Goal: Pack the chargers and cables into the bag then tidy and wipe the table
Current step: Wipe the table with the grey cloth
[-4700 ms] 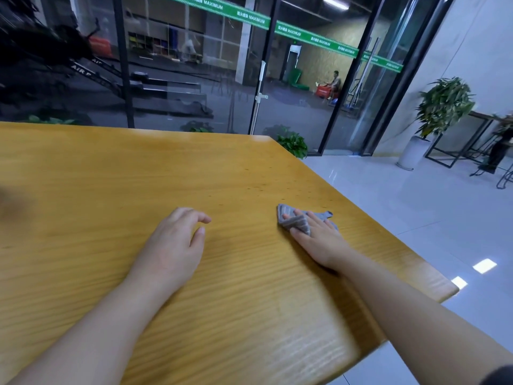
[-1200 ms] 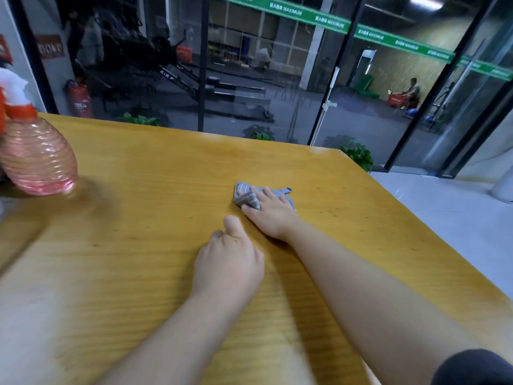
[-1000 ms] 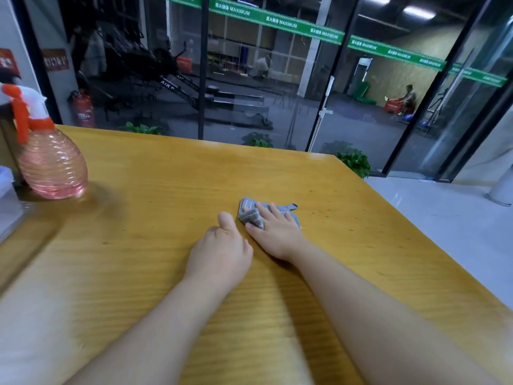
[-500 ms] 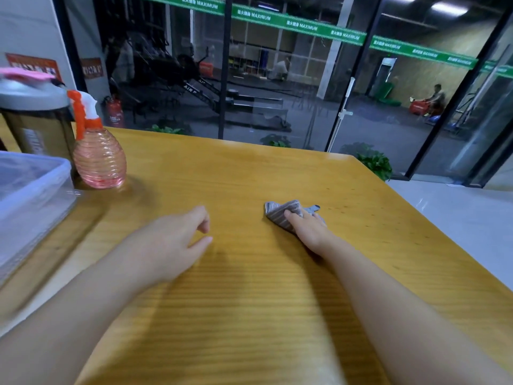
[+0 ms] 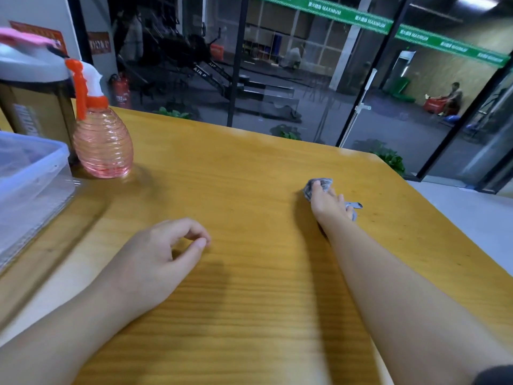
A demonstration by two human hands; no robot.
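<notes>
A small grey cloth lies bunched on the yellow wooden table, right of the middle. My right hand lies on top of it and presses it down, fingers stretched forward; part of the cloth sticks out to the right of the fingers. My left hand rests on the bare wood nearer to me and to the left, its fingers loosely curled with nothing in them. No chargers, cables or bag are in view.
A pink spray bottle with an orange trigger stands at the left. Behind it is a tall bottle with a grey lid, and a clear plastic box sits at the left edge. The table's far right corner ends before a glass wall.
My right hand has slid the cloth a little farther away and to the right. My left hand has drawn apart from the right one and its fingers have curled.
</notes>
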